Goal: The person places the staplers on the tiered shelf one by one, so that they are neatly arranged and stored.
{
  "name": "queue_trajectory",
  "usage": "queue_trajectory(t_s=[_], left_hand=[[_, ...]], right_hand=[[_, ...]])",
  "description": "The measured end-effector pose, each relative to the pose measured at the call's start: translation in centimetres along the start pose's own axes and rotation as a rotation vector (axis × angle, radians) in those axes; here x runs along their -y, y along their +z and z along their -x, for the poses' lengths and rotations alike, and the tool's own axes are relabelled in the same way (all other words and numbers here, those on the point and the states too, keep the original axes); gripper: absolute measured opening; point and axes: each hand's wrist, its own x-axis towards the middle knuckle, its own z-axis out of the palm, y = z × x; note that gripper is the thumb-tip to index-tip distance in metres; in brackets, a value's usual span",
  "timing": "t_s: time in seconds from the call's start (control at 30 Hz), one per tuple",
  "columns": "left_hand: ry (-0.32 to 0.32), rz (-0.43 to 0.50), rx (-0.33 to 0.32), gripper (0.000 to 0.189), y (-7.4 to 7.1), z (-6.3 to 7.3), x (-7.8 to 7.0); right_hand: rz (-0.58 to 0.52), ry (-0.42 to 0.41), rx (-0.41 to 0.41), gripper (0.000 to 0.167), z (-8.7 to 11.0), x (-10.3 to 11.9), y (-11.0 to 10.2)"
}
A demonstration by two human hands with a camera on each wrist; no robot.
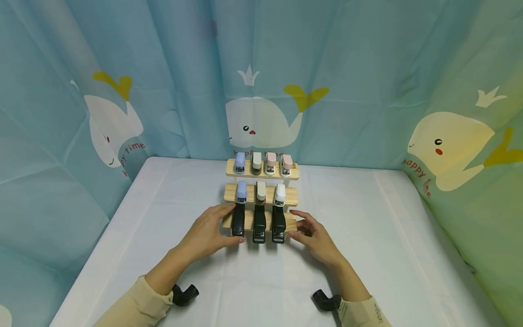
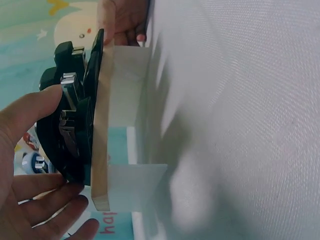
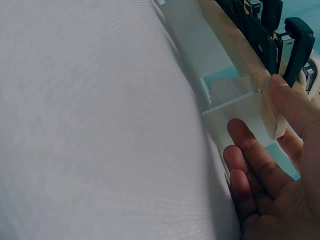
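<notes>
A three-step display rack has wooden boards on white supports; its front board [image 1: 291,222] bears three black staplers. My left hand [image 1: 206,234] holds the leftmost black stapler [image 1: 238,221] lengthwise, thumb at the near end and fingers at the far end. In the left wrist view, that stapler [image 2: 55,135] is on the board, between the thumb and fingers. At the board's right end, my right hand [image 1: 318,240] grips the rack, thumb on the board's edge [image 3: 272,112] and fingers beside the white support [image 3: 240,112]. The middle black stapler [image 1: 259,222] and right black stapler [image 1: 278,223] stand between the hands.
Three small staplers, blue [image 1: 242,190], beige [image 1: 261,191] and white [image 1: 279,194], stand on the middle board [image 1: 292,196]. Several more line the top board [image 1: 230,168]. The rack stands on a white-covered table [image 1: 351,218], with a whale-print curtain [image 1: 343,68] behind.
</notes>
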Motion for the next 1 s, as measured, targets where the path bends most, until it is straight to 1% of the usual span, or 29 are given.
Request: queue_trajectory(t_s=[0.23,0.57,0.73,1.0], left_hand=[[0.003,0.009,-0.013,0.094,0.04,-0.06,0.06],[-0.022,0.025,0.014,0.095,-0.01,-0.15,-0.03],[-0.014,0.026,0.018,0.096,-0.06,-0.21,-0.04],[-0.011,0.039,0.007,0.097,-0.07,0.07,0.26]], right_hand=[[-0.005,-0.001,0.003,0.061,0.01,0.03,-0.01],[0.007,0.014,-0.004,0.063,0.02,0.29,-0.01],[0.006,0.016,-0.006,0.062,0.12,0.34,-0.03],[-0.01,-0.016,-0.004,0.061,0.18,0.11,0.02]])
